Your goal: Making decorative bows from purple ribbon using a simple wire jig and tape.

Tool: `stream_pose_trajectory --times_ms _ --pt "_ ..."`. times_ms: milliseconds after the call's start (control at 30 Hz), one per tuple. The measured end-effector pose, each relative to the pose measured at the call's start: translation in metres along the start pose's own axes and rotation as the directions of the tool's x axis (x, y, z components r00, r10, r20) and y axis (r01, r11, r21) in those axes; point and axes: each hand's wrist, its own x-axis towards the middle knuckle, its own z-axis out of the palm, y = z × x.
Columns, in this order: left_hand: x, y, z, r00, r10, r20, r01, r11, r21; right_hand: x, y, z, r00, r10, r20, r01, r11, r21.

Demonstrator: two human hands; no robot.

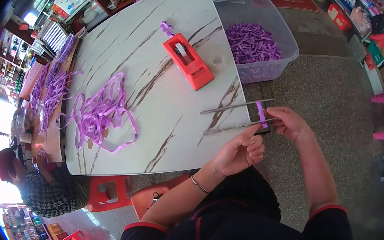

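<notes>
Two thin metal rods (229,109) jut out past the right edge of the table, roughly side by side. A short band of purple ribbon (261,114) spans them near their outer ends. My right hand (291,124) is closed in a pinch at the ribbon's right side, by the rod ends. From below, my left hand (242,149) reaches the nearer rod with its fingertips at the ribbon's lower end, its other fingers curled. What exactly lies between the fingertips is partly hidden. A loose heap of purple ribbon (99,119) lies on the table's left part.
On the marble-patterned table (159,110) stands a red tape dispenser (188,61), with a tape roll (217,63) beside it. A clear plastic bin (278,66) holds many small purple pieces. Another person (45,188) sits at lower left. Red stools (105,194) stand below the table.
</notes>
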Motion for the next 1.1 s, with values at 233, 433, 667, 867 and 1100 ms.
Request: stream_pose_trajectory --times_ms 233,433,667,867,1100 --pt "-0.001 0.001 -0.001 1.000 0.004 -0.001 -0.004 1.000 -0.012 0.027 0.030 0.002 0.987 0.005 0.163 -0.056 0.949 0.312" --pt "0.001 0.001 0.002 1.000 -0.006 0.001 0.006 1.000 -0.026 0.054 0.069 0.004 0.918 -0.125 0.377 -0.138 0.790 0.598" --pt "0.002 0.001 0.001 1.000 -0.013 -0.013 0.013 1.000 -0.013 0.085 0.089 0.006 0.683 -0.371 0.629 -0.257 0.685 0.682" --pt "0.001 0.001 -0.001 1.000 -0.006 -0.001 0.006 1.000 -0.021 0.077 0.082 0.010 0.879 -0.200 0.434 -0.112 0.797 0.594" --pt "0.002 0.000 0.000 1.000 -0.010 0.028 0.011 0.999 -0.034 0.050 0.049 0.010 0.962 -0.129 0.239 0.025 0.918 0.395"
